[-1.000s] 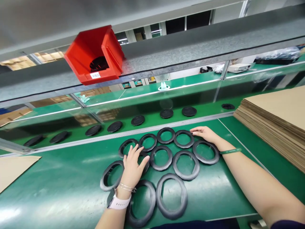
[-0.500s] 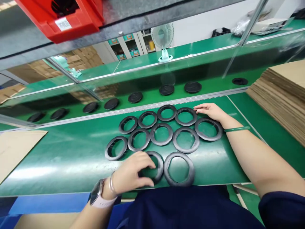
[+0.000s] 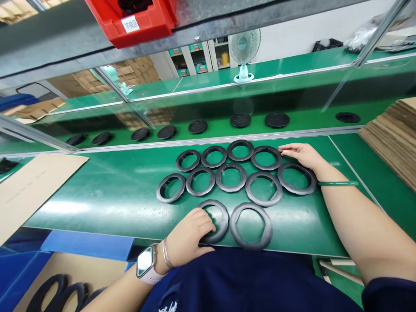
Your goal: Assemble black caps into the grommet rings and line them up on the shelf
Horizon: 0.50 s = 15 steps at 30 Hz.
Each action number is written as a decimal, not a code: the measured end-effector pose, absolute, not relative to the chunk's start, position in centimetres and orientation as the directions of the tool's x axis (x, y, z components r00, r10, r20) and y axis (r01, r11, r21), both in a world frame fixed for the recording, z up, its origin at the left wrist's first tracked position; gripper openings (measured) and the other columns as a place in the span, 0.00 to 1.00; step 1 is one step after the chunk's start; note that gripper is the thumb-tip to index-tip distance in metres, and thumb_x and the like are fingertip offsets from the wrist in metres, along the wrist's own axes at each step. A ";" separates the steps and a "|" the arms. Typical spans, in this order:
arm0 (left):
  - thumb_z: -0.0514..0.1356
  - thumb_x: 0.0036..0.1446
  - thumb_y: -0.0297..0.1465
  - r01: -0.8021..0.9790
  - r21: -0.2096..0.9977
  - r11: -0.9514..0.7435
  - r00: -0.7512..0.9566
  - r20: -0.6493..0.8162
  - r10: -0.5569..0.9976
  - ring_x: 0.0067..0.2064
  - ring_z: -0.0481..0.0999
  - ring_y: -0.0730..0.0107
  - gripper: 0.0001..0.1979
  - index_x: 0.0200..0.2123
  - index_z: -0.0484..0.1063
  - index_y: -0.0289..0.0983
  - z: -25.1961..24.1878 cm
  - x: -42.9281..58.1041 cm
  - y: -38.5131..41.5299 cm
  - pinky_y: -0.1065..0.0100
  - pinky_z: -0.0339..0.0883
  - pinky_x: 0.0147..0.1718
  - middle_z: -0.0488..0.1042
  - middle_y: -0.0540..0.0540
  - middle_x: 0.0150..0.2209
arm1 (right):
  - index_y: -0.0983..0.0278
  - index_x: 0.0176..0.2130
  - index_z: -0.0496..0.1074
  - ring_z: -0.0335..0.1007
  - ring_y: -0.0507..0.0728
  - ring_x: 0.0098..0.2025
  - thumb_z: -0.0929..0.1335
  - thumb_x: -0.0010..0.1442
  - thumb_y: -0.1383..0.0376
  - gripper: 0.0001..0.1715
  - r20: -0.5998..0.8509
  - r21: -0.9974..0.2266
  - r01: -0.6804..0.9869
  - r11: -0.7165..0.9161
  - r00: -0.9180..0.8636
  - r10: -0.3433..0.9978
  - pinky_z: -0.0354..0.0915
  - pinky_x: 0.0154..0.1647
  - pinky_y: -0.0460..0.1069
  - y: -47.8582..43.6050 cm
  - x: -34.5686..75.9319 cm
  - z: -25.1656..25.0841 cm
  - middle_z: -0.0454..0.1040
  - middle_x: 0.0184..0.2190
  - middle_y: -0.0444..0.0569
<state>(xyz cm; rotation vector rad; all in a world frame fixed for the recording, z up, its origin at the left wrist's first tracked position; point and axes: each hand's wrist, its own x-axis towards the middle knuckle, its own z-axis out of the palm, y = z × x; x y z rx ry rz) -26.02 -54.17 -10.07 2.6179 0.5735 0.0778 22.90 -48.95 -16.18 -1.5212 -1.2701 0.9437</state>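
Several black rings with faceted rims lie flat on the green work surface (image 3: 130,182) in uneven rows. My left hand (image 3: 193,234) is at the near-left ring (image 3: 222,221), its fingers curled over the rim into the opening and its thumb on the near side; the hand hides that part of the rim. Beside it lies another near ring (image 3: 268,234). Stretched out at the far right of the group, my right hand (image 3: 303,156) has its fingertips at the edge of a back-row ring (image 3: 266,167). A further ring (image 3: 297,190) sits just below that hand.
Black discs (image 3: 277,120) stand in a line on the green strip behind the metal rail. Stacked cardboard (image 3: 390,134) is at right, a cardboard sheet (image 3: 35,182) at left. Below left, a blue-sided box (image 3: 87,245) holds more black rings. A red bin (image 3: 146,28) hangs overhead.
The view has shifted left, bringing the box with rings into sight. My left fingers have closed in around the near-left ring, which is now slightly farther from the row's left ring. My right hand stays by the back-row ring.
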 end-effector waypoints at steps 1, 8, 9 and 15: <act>0.65 0.53 0.50 0.419 0.434 -0.797 0.890 -0.022 0.456 0.40 0.72 0.57 0.22 0.41 0.71 0.38 -10.4 -25.8 -54.3 0.52 0.62 0.51 0.75 0.43 0.36 | 0.62 0.47 0.79 0.76 0.66 0.48 0.77 0.48 0.45 0.33 -0.008 -0.957 0.285 -0.059 0.175 0.984 0.66 0.59 0.63 -48.9 23.0 -16.2 0.80 0.44 0.52; 0.67 0.47 0.54 0.698 0.248 -0.672 0.695 -0.012 0.718 0.29 0.75 0.55 0.26 0.37 0.70 0.39 -12.4 -23.3 -54.4 0.47 0.64 0.52 0.70 0.50 0.21 | 0.63 0.46 0.79 0.76 0.65 0.48 0.77 0.49 0.48 0.30 0.037 -0.968 0.252 -0.004 0.158 0.987 0.66 0.59 0.62 -48.7 22.6 -16.3 0.81 0.43 0.53; 0.67 0.48 0.50 0.712 0.229 -0.664 0.684 -0.008 0.730 0.31 0.76 0.54 0.22 0.35 0.70 0.39 -12.2 -23.2 -54.3 0.50 0.67 0.48 0.71 0.49 0.21 | 0.63 0.45 0.80 0.76 0.65 0.48 0.77 0.48 0.48 0.29 0.041 -0.971 0.239 0.004 0.153 0.987 0.66 0.59 0.62 -48.7 22.5 -16.2 0.81 0.43 0.53; 0.60 0.56 0.42 0.661 0.567 -0.491 0.661 -0.129 0.740 0.33 0.78 0.59 0.09 0.33 0.75 0.44 -7.8 -25.3 -51.3 0.65 0.73 0.32 0.79 0.48 0.29 | 0.61 0.44 0.80 0.77 0.63 0.45 0.76 0.50 0.50 0.26 0.072 -0.979 0.198 0.047 0.124 0.990 0.67 0.57 0.60 -48.3 22.1 -16.0 0.80 0.42 0.51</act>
